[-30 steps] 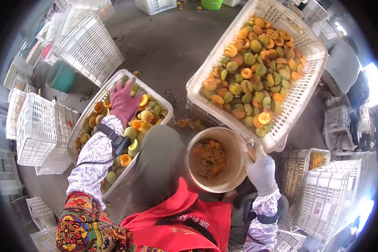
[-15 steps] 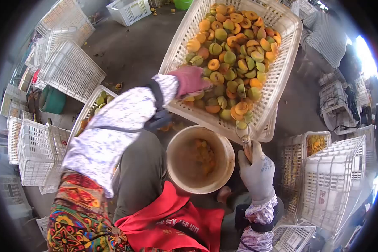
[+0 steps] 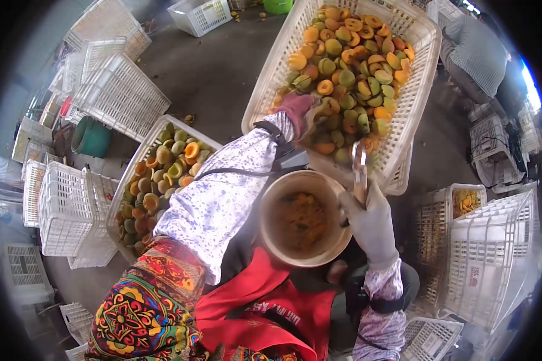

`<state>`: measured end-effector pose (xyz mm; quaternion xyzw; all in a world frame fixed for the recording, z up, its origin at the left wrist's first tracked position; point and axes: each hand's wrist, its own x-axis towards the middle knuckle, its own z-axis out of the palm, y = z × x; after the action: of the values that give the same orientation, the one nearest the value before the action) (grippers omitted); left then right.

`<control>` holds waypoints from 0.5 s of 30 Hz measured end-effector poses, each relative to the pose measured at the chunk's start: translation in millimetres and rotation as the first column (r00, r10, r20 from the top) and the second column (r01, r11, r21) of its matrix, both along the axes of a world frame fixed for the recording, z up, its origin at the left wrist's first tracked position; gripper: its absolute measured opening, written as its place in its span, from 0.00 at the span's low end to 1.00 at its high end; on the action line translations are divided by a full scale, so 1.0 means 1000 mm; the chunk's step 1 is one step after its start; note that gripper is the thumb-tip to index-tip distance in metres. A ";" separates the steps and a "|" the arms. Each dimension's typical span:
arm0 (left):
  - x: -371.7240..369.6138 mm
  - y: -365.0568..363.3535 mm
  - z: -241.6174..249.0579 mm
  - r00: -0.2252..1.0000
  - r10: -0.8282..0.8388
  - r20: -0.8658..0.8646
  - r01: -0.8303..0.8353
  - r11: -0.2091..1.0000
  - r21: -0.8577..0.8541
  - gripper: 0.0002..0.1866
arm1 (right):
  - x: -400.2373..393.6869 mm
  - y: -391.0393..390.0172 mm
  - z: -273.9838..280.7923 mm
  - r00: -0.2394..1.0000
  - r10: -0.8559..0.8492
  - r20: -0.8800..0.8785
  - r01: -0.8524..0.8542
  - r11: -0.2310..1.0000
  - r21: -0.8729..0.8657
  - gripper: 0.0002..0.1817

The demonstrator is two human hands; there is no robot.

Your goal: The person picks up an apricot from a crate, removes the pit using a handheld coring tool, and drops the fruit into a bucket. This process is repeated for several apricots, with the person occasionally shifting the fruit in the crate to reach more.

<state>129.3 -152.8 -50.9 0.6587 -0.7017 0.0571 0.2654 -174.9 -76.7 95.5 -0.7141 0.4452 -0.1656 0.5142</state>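
Observation:
My right hand (image 3: pixel 372 225), in a pale grey glove, is closed round the handle of a ring-ended metal hand tool (image 3: pixel 359 162), its loop pointing up. That hand is beside the rim of a round bucket (image 3: pixel 270 231), which has orange fruit scraps (image 3: pixel 307 219) at the bottom. My left hand (image 3: pixel 300 113), in a pink glove, reaches over the near left side of a white crate (image 3: pixel 424 78) of apricot halves (image 3: pixel 347 78). Its fingers are blurred among the fruit, and I cannot tell whether they grip a piece.
Another crate of apricots (image 3: pixel 153 186) lies to the left, partly under my left sleeve. White crates (image 3: pixel 491 259) are stacked at right and more crates (image 3: pixel 60 207) at left. A green bucket (image 3: pixel 91 137) stands at left. Another person (image 3: pixel 476 54) bends at the upper right.
The view has shifted left, revealing more of the left crate. My left hand is still over the fruit; my right hand with the tool has moved slightly up, closer to the bucket.

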 end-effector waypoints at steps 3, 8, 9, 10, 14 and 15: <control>0.001 -0.012 -0.032 0.570 0.142 -0.810 -0.007 0.986 0.168 0.18 | 0.021 0.007 -0.003 0.987 0.012 0.161 0.010 0.991 -0.134 0.24; -0.061 0.012 0.038 0.344 0.062 -0.937 0.005 0.998 0.067 0.17 | 0.039 0.018 -0.002 0.972 0.191 0.137 -0.072 0.795 -0.602 0.30; -0.071 0.016 0.048 0.326 0.028 -0.945 0.023 0.999 0.037 0.17 | 0.039 0.020 0.000 0.970 0.202 0.133 -0.094 0.820 -0.565 0.31; -0.079 0.020 0.056 0.323 0.002 -0.946 0.034 0.999 0.014 0.17 | 0.040 0.021 0.000 0.968 0.214 0.129 -0.117 0.844 -0.524 0.32; -0.101 0.039 0.077 0.411 -0.057 -0.910 0.035 0.998 -0.046 0.17 | 0.039 0.037 0.016 0.951 0.287 0.113 -0.241 0.920 -0.308 0.32; -0.105 0.042 0.081 0.436 -0.067 -0.898 0.033 0.998 -0.058 0.17 | 0.040 0.038 0.016 0.955 0.269 0.124 -0.222 0.927 -0.301 0.32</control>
<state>24.8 -110.5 30.1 0.5635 -0.4722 -0.2976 0.6090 -135.0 -38.7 111.7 -0.8147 0.2798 -0.2197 0.4580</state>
